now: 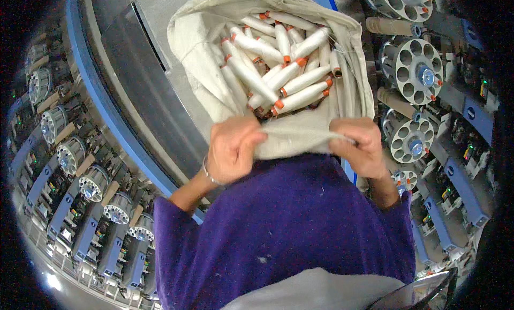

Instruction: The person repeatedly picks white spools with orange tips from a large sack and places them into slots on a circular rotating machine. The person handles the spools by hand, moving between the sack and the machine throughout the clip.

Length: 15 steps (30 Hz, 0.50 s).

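Observation:
A large off-white cloth bag lies open in front of me, its near edge folded against my purple top. Inside is a jumbled heap of white yarn bobbins with orange-red ends. My left hand grips the near rim of the bag on the left, fingers closed round the cloth; a thin band circles that wrist. On the right, my right hand, slightly blurred, pinches the same rim. Between both hands the cloth is pulled taut. The bag's underside is hidden.
Winding machines stand along both sides, with round white magazines full of holes on the right and similar magazines on the left. A curved blue rail runs along the left beside a dark grey strip.

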Motion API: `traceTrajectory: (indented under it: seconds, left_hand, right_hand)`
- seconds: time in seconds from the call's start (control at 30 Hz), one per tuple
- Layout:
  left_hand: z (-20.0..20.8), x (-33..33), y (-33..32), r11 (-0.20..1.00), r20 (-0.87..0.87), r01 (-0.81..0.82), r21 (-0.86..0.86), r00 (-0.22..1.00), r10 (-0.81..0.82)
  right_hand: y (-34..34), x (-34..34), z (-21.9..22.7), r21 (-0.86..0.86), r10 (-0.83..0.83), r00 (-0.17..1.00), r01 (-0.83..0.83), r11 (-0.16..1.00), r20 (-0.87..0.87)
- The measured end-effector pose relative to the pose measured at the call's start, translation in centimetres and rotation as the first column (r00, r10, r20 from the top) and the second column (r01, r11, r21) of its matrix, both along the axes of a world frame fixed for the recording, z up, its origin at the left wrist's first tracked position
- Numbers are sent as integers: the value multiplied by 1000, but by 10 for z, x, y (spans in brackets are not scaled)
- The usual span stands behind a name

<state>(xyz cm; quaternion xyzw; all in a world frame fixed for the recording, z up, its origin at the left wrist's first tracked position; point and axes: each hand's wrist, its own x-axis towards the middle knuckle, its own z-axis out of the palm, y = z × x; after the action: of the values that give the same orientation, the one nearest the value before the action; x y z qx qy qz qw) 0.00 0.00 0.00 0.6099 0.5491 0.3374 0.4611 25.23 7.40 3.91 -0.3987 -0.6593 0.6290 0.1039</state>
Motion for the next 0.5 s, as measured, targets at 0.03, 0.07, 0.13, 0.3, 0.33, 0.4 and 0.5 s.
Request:
traceTrajectory:
  seconds: [0.03,0.07,0.13,0.3,0.33,0.4,0.5]
  left_hand:
    - [-9,-4,-15,1000,22,30,-8,999,-30]
    - [-26,-6,-24,995,-58,13,-97,998,-18]
    - [-76,-4,-42,960,-222,-49,-275,975,-14]
    - [-220,-24,-62,872,-669,-372,-319,740,70]
    - [-235,-28,-64,891,-635,-361,-277,764,112]
    - [-248,-37,-66,876,-568,-334,-348,818,87]
    - [-254,-35,-51,996,-610,85,-40,787,-91]
  right_hand:
    - [-5,12,-7,-46,52,998,-53,998,-21]
    - [-11,22,-18,-75,150,988,-148,986,28]
    - [-27,24,-75,-131,135,973,-111,985,188]
    - [-58,4,-237,-70,203,784,-200,977,586]
    - [-59,10,-250,-32,195,812,-212,977,550]
    - [-65,13,-257,-114,257,736,-240,964,626]
    - [-49,11,-238,251,-63,842,-87,964,536]
